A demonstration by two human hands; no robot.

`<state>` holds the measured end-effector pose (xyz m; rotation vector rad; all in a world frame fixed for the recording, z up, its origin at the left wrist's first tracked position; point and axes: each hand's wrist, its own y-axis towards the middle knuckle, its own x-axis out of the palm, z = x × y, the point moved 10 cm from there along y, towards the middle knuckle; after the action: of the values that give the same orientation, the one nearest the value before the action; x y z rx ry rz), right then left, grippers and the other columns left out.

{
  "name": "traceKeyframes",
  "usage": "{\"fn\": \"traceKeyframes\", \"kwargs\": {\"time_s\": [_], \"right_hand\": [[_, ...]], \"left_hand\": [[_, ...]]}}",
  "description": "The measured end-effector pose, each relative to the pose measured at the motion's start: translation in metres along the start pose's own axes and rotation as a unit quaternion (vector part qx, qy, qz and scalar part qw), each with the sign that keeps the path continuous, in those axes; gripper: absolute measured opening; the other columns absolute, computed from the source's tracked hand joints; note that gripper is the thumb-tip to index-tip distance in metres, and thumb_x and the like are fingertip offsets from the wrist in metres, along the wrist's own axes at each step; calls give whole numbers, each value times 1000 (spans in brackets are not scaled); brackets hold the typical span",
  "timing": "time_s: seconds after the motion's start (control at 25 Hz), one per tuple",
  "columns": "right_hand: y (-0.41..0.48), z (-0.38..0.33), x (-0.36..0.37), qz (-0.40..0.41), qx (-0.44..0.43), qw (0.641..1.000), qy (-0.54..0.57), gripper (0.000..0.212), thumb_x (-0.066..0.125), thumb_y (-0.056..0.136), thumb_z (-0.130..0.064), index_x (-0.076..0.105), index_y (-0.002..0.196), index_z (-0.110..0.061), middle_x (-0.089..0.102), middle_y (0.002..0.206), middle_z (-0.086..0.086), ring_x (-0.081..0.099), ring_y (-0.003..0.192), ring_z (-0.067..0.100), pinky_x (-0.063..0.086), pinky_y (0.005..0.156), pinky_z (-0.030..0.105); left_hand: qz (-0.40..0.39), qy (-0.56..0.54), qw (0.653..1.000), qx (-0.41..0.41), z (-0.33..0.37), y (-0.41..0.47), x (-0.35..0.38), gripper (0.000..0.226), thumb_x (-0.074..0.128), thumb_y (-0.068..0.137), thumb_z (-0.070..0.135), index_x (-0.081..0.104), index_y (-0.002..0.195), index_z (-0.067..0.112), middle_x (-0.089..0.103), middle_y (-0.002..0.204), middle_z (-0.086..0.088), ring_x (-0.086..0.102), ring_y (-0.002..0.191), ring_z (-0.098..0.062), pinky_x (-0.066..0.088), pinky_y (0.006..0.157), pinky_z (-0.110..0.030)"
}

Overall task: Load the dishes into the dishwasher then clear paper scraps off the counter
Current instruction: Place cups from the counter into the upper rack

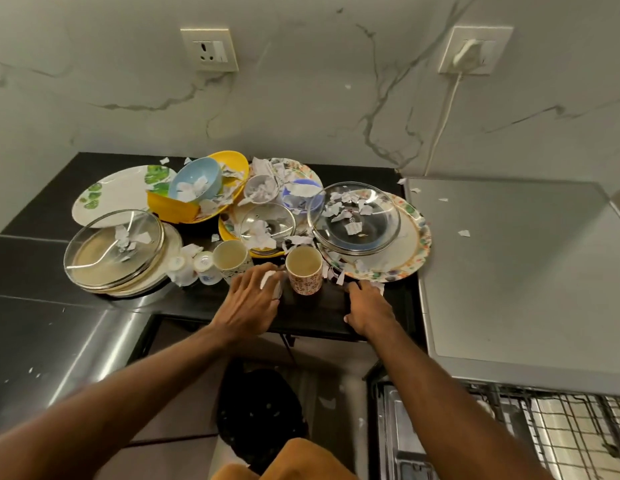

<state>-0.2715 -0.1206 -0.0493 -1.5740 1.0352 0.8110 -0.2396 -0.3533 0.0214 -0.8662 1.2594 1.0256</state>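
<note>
Dishes (pixel 253 220) lie heaped on the black worktop (pixel 35 268) in the middle of the frame, against the marbled wall. Torn paper scraps (pixel 353 228) are strewn over them.

At the left of the heap we see a glass lid (pixel 111 249) on a stack of plates. Behind it are a white leaf-print plate (pixel 118 192) and a blue bowl (pixel 197 181) tilted against a yellow plate (pixel 234 164). At the right a larger glass lid (pixel 381 216) rests on a floral plate (pixel 410 237).

Two mugs stand upright at the front of the heap, a pale mug (pixel 232 256) and, just right of it, a patterned mug (pixel 303 275).

Our left hand (pixel 249 303) is stretched toward the patterned mug with its fingers spread and released, the tips just beside the mug's left side. Blur there keeps us from telling whether they touch it. Our right hand (pixel 369 308) lies on the worktop to the right of that mug. Its fingers are extended to the floral plate's near rim, grasping nothing we can see.

A grey steel top (pixel 509 271) fills the right of the frame, with a few scraps on it. Below it, in the lower right corner, is the dishwasher rack (pixel 561 431).
</note>
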Motion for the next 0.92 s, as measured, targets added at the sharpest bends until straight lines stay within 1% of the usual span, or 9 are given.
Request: {"fn": "traceKeyframes", "kwargs": {"time_s": [0.08, 0.24, 0.44, 0.56, 0.64, 0.76, 0.8, 0.84, 0.92], "right_hand": [[0, 1, 1, -3, 6, 1000, 5, 81, 82, 88, -29, 38, 156, -25, 38, 157, 5, 39, 144, 28, 49, 109, 50], [0, 2, 4, -13, 20, 1000, 10, 82, 81, 89, -27, 36, 158, -25, 35, 159, 5, 39, 145, 28, 50, 109, 52], [-1, 2, 5, -3, 17, 1000, 26, 80, 81, 90, -27, 38, 157, -25, 36, 159, 3, 40, 144, 27, 51, 107, 52], [-2, 5, 5, 5, -1, 1000, 30, 77, 81, 90, -29, 40, 156, -25, 37, 158, 3, 41, 143, 26, 50, 109, 49], [-4, 5, 6, 6, -15, 999, 41, 78, 80, 90, -31, 40, 156, -24, 36, 161, 3, 41, 144, 26, 49, 111, 49], [-13, 4, 2, 39, -35, 996, 72, 81, 77, 92, -37, 36, 159, -22, 33, 166, 4, 38, 148, 26, 43, 117, 50], [-20, 1, -2, 56, -60, 992, 100, 81, 76, 92, -40, 34, 160, -22, 33, 166, 3, 37, 149, 25, 41, 119, 49], [-29, -3, -5, 61, -95, 982, 154, 82, 76, 92, -42, 34, 160, -25, 35, 165, 1, 38, 149, 21, 40, 121, 46], [-55, -7, -3, 30, -154, 946, 284, 82, 77, 92, -37, 33, 160, -30, 42, 161, -6, 41, 146, 10, 40, 121, 37]], "left_hand": [[-20, -15, 999, -45, -20, 0, 10, 75, 66, 93, 39, 30, 157, 22, 31, 158, -6, 33, 146, -27, 33, 116, -50], [-52, -21, 994, -89, -35, 9, 24, 81, 64, 95, 45, 23, 161, 22, 32, 163, -4, 32, 149, -24, 28, 121, -48], [-31, -81, 988, -131, -44, 10, 24, 84, 76, 86, 48, 35, 154, 23, 43, 147, -5, 43, 136, -24, 34, 115, -48], [-6, -120, 987, -107, -36, 2, 21, 79, 79, 80, 52, 42, 142, 22, 46, 135, -4, 46, 124, -21, 42, 104, -43], [0, -156, 984, -86, -24, -3, 20, 75, 81, 77, 55, 44, 134, 22, 45, 128, 0, 46, 115, -16, 46, 98, -36], [-39, -197, 979, -43, 11, -2, 22, 76, 79, 76, 64, 44, 131, 25, 42, 123, 8, 46, 108, -8, 45, 92, -22], [-50, -201, 978, -22, 26, 0, 22, 78, 78, 75, 66, 44, 132, 25, 42, 123, 9, 46, 109, -6, 45, 93, -20], [-58, -205, 977, 1, 42, 4, 21, 79, 78, 75, 67, 44, 133, 25, 42, 125, 10, 46, 110, -6, 45, 94, -21], [-75, -224, 971, 48, 75, 10, 22, 79, 79, 76, 62, 44, 137, 26, 43, 129, 10, 44, 115, -5, 45, 100, -25]]}}
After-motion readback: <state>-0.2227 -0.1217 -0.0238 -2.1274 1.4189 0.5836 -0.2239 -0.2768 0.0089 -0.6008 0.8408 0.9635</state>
